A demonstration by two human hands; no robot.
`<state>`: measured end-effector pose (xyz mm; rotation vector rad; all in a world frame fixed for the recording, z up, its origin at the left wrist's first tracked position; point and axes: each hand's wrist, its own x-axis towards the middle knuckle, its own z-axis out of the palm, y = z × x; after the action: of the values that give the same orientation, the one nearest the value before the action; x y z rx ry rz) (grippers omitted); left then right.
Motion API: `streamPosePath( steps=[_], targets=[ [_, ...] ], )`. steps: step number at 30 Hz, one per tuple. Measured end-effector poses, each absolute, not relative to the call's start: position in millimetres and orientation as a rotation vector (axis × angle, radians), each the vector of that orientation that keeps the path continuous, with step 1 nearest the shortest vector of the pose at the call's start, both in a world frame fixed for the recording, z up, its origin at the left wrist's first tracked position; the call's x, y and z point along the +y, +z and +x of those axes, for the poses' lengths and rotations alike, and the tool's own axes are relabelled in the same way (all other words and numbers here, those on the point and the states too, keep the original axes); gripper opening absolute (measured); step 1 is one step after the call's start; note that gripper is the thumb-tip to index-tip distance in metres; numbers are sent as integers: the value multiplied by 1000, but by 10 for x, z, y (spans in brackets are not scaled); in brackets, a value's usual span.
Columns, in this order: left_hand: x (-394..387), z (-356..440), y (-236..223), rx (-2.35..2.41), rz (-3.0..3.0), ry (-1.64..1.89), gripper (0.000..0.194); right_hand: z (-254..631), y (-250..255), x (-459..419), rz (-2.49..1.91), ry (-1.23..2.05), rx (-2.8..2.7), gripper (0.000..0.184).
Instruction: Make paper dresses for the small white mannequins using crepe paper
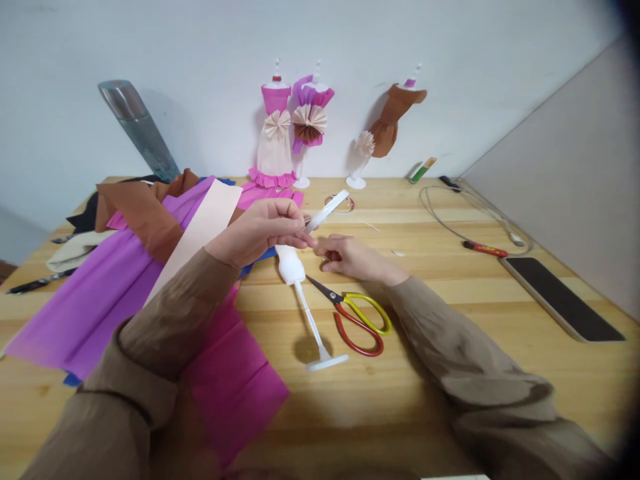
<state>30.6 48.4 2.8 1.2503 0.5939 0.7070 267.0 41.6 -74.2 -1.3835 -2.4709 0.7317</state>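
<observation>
My left hand pinches a narrow, shiny white strip between thumb and fingers; the strip points up to the right. Close beside its fingertips, my right hand is closed with curled fingers, and whatever it grips is hidden or too small to name. A small white dress form lies on the table under my hands, its stand towards me and its upper end hidden by my left hand. To its right rest scissors with one red and one yellow handle.
Crepe paper sheets pile up on the left of the wooden table. Dressed mini dress forms stand along the wall, near a leaning bottle. A phone, a cable and a red utility knife lie right.
</observation>
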Motion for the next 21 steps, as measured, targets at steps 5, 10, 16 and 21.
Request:
streamPosePath(
  steps=[5, 10, 16, 21],
  targets=[
    [486, 314, 5, 588, 1228, 705, 18, 2605, -764, 425, -1501, 631, -2469, 10],
    [470, 303, 56, 592, 1225, 716, 21, 3084, -668, 522, -1879, 498, -2269, 10],
    [472, 300, 67, 583, 1227, 732, 19, 3947, -581, 520, -2142, 688, -2223, 3],
    [462, 317, 54, 597, 1226, 722, 16, 3981, -799, 577, -2143, 523, -2220, 13]
  ],
)
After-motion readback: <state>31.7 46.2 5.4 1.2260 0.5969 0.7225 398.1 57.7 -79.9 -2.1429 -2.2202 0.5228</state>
